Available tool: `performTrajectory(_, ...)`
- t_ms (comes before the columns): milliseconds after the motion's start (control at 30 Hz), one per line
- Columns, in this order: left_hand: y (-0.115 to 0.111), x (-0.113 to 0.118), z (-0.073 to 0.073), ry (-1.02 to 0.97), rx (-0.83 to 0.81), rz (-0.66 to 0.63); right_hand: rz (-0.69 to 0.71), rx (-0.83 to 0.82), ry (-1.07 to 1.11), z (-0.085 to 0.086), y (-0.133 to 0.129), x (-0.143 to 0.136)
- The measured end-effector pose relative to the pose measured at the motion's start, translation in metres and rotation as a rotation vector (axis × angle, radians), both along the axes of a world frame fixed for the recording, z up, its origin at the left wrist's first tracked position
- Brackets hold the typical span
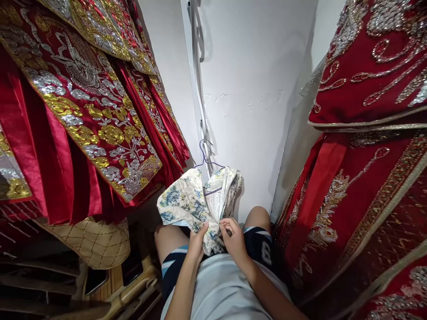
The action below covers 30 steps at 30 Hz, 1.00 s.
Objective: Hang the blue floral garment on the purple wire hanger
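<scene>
Shorts' right leg (252,243): one outlined digit (266,252), 6 or 8, cannot tell which
Digit's place: five o'clock from view centre

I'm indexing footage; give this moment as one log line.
left hand: holding floral garment | right hand: pinching garment's front edge | garment: on purple hanger

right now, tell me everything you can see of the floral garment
The garment is cream, printed with blue flowers and touches of yellow and green, and looks like soft, thin cloth. It sits on a purple hanger, whose lower bar shows through the open neck. The opening narrows downward, baring a whitish inside. The lower cloth is gathered and creased near the person's lap, its hem hard to make out. Both hands touch it: left hand gripping the front, right hand pinching near the opening's bottom.
</scene>
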<state>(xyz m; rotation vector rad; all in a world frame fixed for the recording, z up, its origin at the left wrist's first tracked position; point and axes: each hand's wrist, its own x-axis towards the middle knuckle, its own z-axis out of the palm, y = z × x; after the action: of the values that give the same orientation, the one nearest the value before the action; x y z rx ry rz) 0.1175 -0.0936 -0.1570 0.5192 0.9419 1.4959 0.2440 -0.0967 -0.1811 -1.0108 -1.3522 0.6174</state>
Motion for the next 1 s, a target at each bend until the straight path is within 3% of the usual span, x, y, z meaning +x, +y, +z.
performTrajectory(300, 0.004, 0.006, -0.009, 0.138, 0.079, 0.01, -0.126, -0.017, -0.032, 0.0, 0.0, 0.0)
performTrajectory(633, 0.009, 0.005, -0.02, 0.14, 0.15, 0.053, -0.093, -0.01, -0.007, -0.007, 0.007, -0.001)
performTrajectory(700, 0.01, 0.003, -0.02, 0.159, 0.146, 0.111, -0.11, 0.008, -0.055, -0.008, 0.006, 0.001)
performTrajectory(867, 0.011, -0.009, -0.012, 0.233, 0.046, 0.411, -0.137, 0.065, -0.127, -0.01, 0.006, 0.005)
performTrajectory(1000, 0.008, -0.003, -0.013, 0.255, 0.098, 0.313, -0.104, 0.048, -0.138, -0.01, 0.006, 0.001)
